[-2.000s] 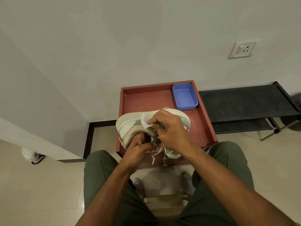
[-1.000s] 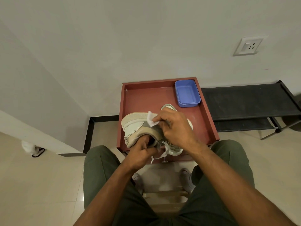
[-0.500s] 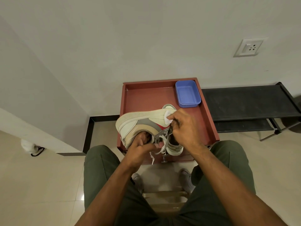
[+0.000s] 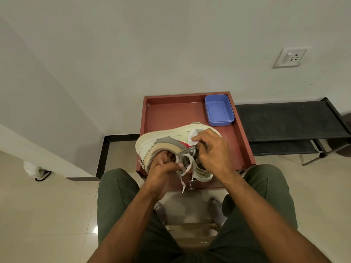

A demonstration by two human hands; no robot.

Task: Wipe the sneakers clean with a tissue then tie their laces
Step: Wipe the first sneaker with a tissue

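- Tray (image 4: 150, 118), red-brown and walled, is the biggest thing in front of us; it stands against the wall with a blue tub (image 4: 218, 111) in its far right corner, and we do all the shoe work above it.
- Our held sneaker (image 4: 161, 139) lies on its side over the tray's near half, sole edge away from us. We judge it light enough for one hand, with a stiff sole and a softer upper, so the collar is the sound place to hold it.
- Our left hand (image 4: 161, 171) does just that: its fingers are tucked into the shoe's opening and curled round the collar, clamped on the sneaker.
- Our right hand (image 4: 212, 149) pinches the tissue against the shoe's side, near the red panel; the fingers are closed on it.
- A second sneaker (image 4: 204, 175) sits on the tray under our right wrist, mostly hidden.
- Loose laces (image 4: 185, 169) hang limp and untied between our hands; they look soft and floppy, so we would take them near the ends.
- Smallest is the tissue (image 4: 193, 138): thin, soft, likely to tear if we scrub hard, so we keep it folded under the fingertips.
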